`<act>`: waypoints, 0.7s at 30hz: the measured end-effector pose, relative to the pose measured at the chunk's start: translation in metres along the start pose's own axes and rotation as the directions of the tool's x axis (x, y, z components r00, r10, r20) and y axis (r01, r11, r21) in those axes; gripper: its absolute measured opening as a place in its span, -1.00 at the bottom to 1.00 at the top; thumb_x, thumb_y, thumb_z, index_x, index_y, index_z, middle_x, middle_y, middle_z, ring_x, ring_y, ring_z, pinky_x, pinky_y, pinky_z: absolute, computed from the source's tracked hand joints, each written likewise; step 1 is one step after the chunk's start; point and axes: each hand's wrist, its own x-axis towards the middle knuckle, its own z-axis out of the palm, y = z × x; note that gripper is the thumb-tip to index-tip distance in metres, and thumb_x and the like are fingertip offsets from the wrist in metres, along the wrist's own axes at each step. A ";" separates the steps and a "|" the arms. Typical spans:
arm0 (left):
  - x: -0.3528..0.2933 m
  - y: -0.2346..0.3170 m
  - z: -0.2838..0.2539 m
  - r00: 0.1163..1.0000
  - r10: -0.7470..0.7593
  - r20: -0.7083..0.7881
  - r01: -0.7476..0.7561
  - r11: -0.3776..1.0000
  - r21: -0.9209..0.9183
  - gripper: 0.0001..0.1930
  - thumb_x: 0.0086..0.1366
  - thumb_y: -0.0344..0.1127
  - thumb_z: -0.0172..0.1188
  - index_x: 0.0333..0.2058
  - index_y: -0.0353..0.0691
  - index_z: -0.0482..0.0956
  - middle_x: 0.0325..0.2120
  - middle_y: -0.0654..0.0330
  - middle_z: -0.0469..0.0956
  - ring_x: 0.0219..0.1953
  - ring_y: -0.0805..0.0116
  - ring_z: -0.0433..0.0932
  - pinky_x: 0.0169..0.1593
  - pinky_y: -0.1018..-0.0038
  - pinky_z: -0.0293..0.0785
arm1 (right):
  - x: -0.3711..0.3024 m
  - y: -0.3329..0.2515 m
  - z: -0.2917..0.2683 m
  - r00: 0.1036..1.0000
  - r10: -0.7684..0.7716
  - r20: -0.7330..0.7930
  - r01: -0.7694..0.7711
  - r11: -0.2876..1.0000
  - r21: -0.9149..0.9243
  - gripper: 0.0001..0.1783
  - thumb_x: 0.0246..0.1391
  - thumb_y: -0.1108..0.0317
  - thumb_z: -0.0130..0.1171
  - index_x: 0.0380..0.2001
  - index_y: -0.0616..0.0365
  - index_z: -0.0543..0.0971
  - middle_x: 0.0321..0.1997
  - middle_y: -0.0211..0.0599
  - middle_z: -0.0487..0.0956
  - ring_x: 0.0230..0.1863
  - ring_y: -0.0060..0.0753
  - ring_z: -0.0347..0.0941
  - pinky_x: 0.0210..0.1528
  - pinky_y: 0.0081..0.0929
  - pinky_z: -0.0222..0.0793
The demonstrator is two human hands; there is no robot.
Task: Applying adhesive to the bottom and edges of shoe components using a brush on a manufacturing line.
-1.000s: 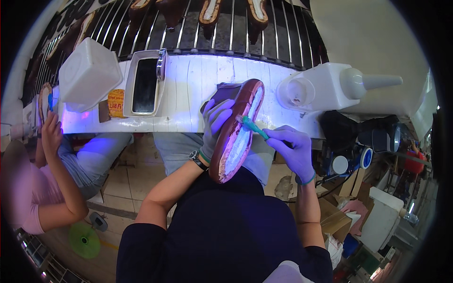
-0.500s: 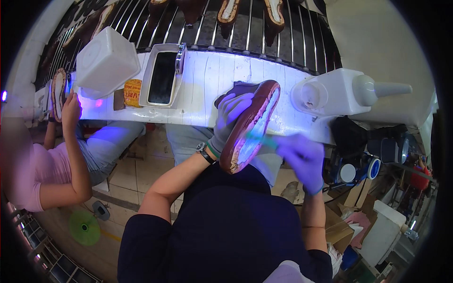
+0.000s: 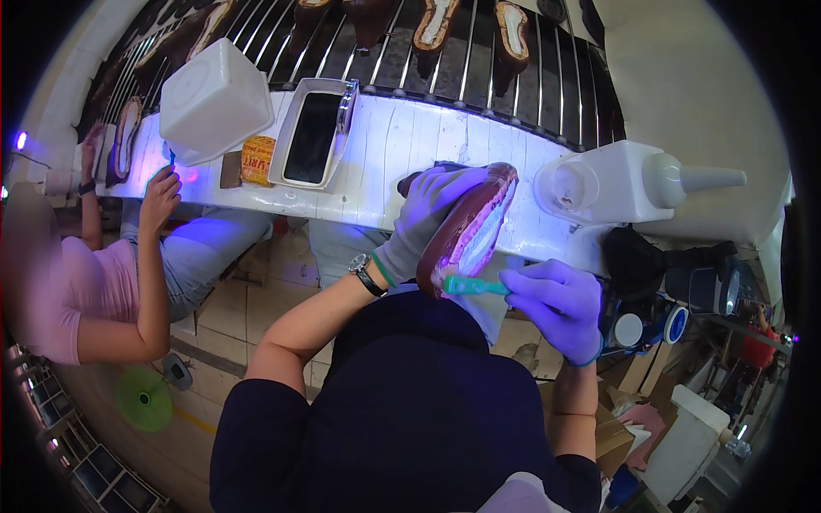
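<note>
My gloved left hand (image 3: pixel 425 212) grips a dark reddish-brown shoe upper (image 3: pixel 446 237) from its far left side. The shoe is tilted, its pale underside turned to the right and its near end close to my lap. In my gloved right hand (image 3: pixel 560 306) is a small brush (image 3: pixel 475 286) with a teal handle. Its bristle end meets the rim of the underside at the shoe's near end. Dark material at the shoe's far end is partly hidden by my left hand.
Across the white bench (image 3: pixel 376 192) stand a white plastic container (image 3: pixel 214 103), a tray of dark liquid (image 3: pixel 314 137), a yellow packet (image 3: pixel 257 160) and a white bottle with a nozzle (image 3: pixel 633 179). Behind, a metal-bar rack (image 3: pixel 466 73) carries several shoes. A co-worker (image 3: pixel 115 295) sits at left.
The brush has moved from the middle of the underside to its near end. My view has shifted slightly. The co-worker's shoe now stands on the bench, apart from the nearer hand.
</note>
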 end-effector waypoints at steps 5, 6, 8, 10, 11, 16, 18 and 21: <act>-0.006 0.003 0.001 1.000 0.014 -0.009 -0.014 1.000 -0.020 -0.38 0.02 -0.29 0.32 0.09 -0.19 0.33 0.04 0.20 0.39 -0.03 0.23 0.43 0.08 0.22 0.28 | -0.002 0.022 -0.007 0.966 0.239 -0.097 -0.223 0.963 0.151 -0.67 -0.13 0.54 0.32 -0.19 0.17 0.66 -0.41 -0.36 0.60 -0.46 -0.60 0.46 -0.44 -0.65 0.29; -0.004 0.005 0.001 0.987 -0.148 0.063 0.157 0.971 -0.180 -0.37 0.01 -0.31 0.32 0.09 -0.19 0.33 0.04 0.21 0.39 -0.04 0.25 0.43 0.08 0.21 0.27 | -0.001 0.028 -0.004 0.881 0.424 -0.211 -0.382 0.899 0.213 -0.67 -0.12 0.57 0.30 -0.19 0.20 0.66 -0.41 -0.38 0.59 -0.46 -0.66 0.41 -0.44 -0.67 0.23; -0.002 0.008 -0.005 0.998 -0.036 0.054 0.040 0.996 -0.080 -0.29 -0.01 -0.23 0.37 0.14 -0.18 0.29 0.08 0.16 0.35 0.07 0.22 0.36 0.16 0.23 0.21 | -0.001 0.028 0.001 0.866 0.457 -0.203 -0.399 0.876 0.270 -0.68 -0.11 0.61 0.27 -0.19 0.23 0.66 -0.40 -0.41 0.58 -0.44 -0.73 0.33 -0.42 -0.70 0.15; 0.004 0.016 -0.019 0.996 0.072 0.058 -0.074 0.997 0.028 -0.20 -0.03 -0.15 0.42 0.19 -0.17 0.26 0.12 0.12 0.32 0.18 0.20 0.29 0.24 0.24 0.15 | -0.002 0.020 0.005 0.911 0.387 -0.145 -0.327 0.889 0.320 -0.68 -0.12 0.60 0.28 -0.20 0.23 0.66 -0.41 -0.41 0.58 -0.48 -0.72 0.34 -0.46 -0.70 0.16; 0.007 0.018 -0.025 0.987 0.058 0.152 -0.070 0.995 0.073 -0.21 -0.02 -0.14 0.41 0.19 -0.17 0.27 0.12 0.12 0.32 0.17 0.20 0.30 0.24 0.25 0.14 | 0.001 0.016 0.001 0.931 0.352 -0.095 -0.314 0.907 0.280 -0.68 -0.14 0.60 0.30 -0.21 0.21 0.67 -0.41 -0.36 0.59 -0.50 -0.69 0.37 -0.49 -0.69 0.17; 0.028 0.032 -0.036 0.964 0.105 0.243 -0.118 0.992 0.041 -0.26 -0.04 -0.11 0.33 0.14 -0.17 0.30 0.05 0.18 0.39 -0.06 0.20 0.44 0.09 0.26 0.21 | 0.008 -0.008 -0.013 0.971 0.223 -0.086 -0.209 0.967 0.148 -0.65 -0.27 0.62 0.30 -0.27 0.25 0.67 -0.41 -0.24 0.62 -0.45 -0.53 0.49 -0.40 -0.62 0.34; 0.029 0.029 -0.037 0.947 -0.008 0.320 0.061 0.986 -0.158 -0.22 -0.06 -0.05 0.36 0.15 -0.15 0.30 0.02 0.15 0.40 -0.07 0.18 0.43 0.09 0.27 0.21 | 0.013 -0.011 -0.018 0.983 0.152 -0.100 -0.149 0.988 0.038 -0.66 -0.26 0.61 0.33 -0.27 0.23 0.68 -0.41 -0.24 0.62 -0.44 -0.50 0.51 -0.39 -0.62 0.35; 0.045 0.037 -0.054 0.908 0.022 0.418 0.038 0.990 -0.136 -0.18 -0.05 0.07 0.39 0.14 -0.17 0.31 -0.05 0.08 0.45 -0.06 0.15 0.42 0.13 0.30 0.18 | 0.020 -0.005 -0.028 0.992 0.030 -0.126 -0.039 0.997 -0.072 -0.66 -0.19 0.49 0.38 -0.22 0.09 0.68 -0.41 -0.26 0.61 -0.50 -0.45 0.51 -0.46 -0.55 0.36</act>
